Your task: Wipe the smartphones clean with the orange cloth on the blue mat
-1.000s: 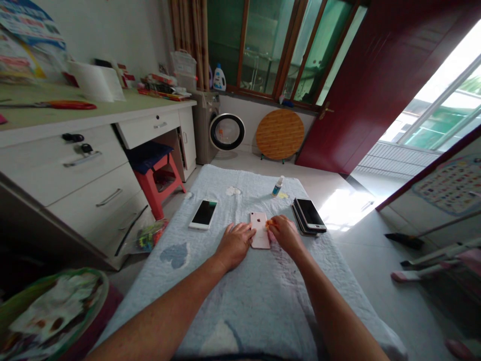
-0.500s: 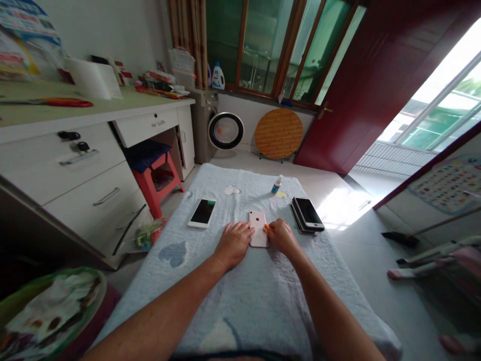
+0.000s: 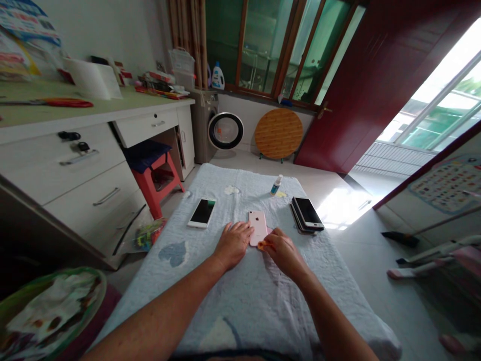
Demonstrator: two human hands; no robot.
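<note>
A pink smartphone (image 3: 258,224) lies face down, its back with the apple logo upward. Along its left edge rest the outstretched fingertips of my left hand (image 3: 233,244), which is open and palm down. My right hand (image 3: 281,250) pinches a small orange cloth (image 3: 261,245) against the phone's lower right corner. The cloth is mostly hidden by my fingers. To the left lies a white phone (image 3: 202,214) with a dark screen. A stack of phones (image 3: 308,213) sits to the right, and a small spray bottle (image 3: 276,185) stands upright farther back.
A pale blue cloth cover (image 3: 240,291) lies under the phones. At left are white drawers (image 3: 90,175), a red stool (image 3: 152,185) and a filled waste bin (image 3: 101,296). A washing machine (image 3: 205,125) with its door open and a round wooden board (image 3: 278,133) stand behind.
My right hand has slid the orange cloth down the phone's right side to its lower corner. My left hand has stayed at the left edge.
</note>
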